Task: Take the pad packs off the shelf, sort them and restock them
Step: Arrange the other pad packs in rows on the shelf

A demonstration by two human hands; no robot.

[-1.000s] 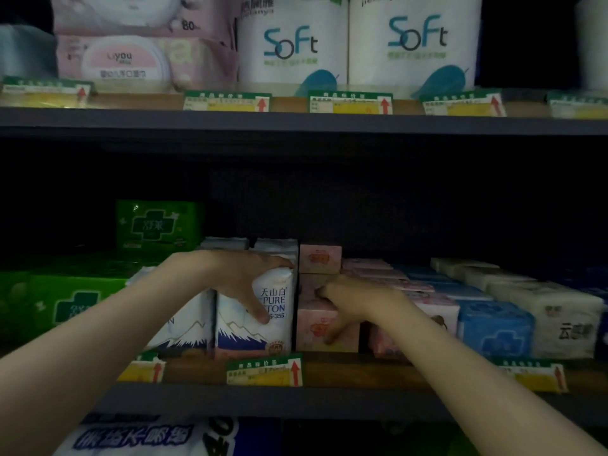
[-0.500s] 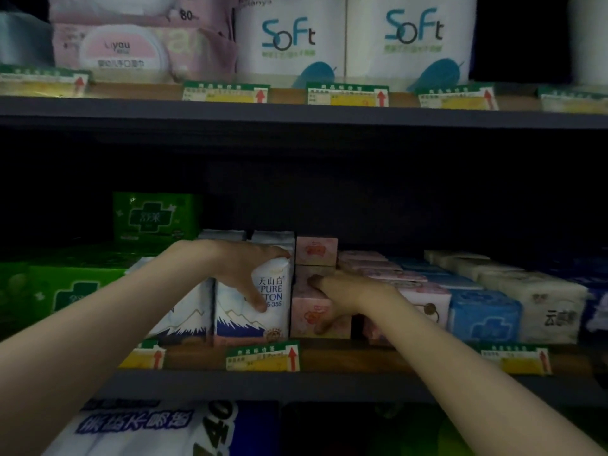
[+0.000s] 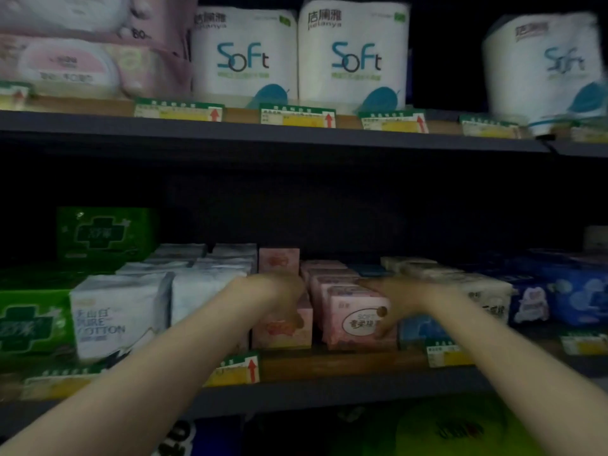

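Rows of pad packs stand on the middle shelf (image 3: 329,363). My left hand (image 3: 279,292) curls over the top of a small pink pack (image 3: 283,329) at the front of its row. To its right, my right hand (image 3: 393,299) grips the right side of a larger pink pack with an oval label (image 3: 353,319), thumb on its front face. White "Pure Cotton" packs (image 3: 115,317) stand left of my left arm. The picture is dim and blurred.
Green packs (image 3: 33,324) fill the left end of the shelf, with cream packs (image 3: 477,291) and blue packs (image 3: 572,294) on the right. Toilet-paper rolls (image 3: 352,54) and pink wipes (image 3: 82,51) sit on the shelf above. Price tags (image 3: 237,370) line the shelf edges.
My left hand left the white Pure Cotton pack and moved right onto the small pink pack. My right hand shifted from that pack to the oval-label pink pack. The view swung right.
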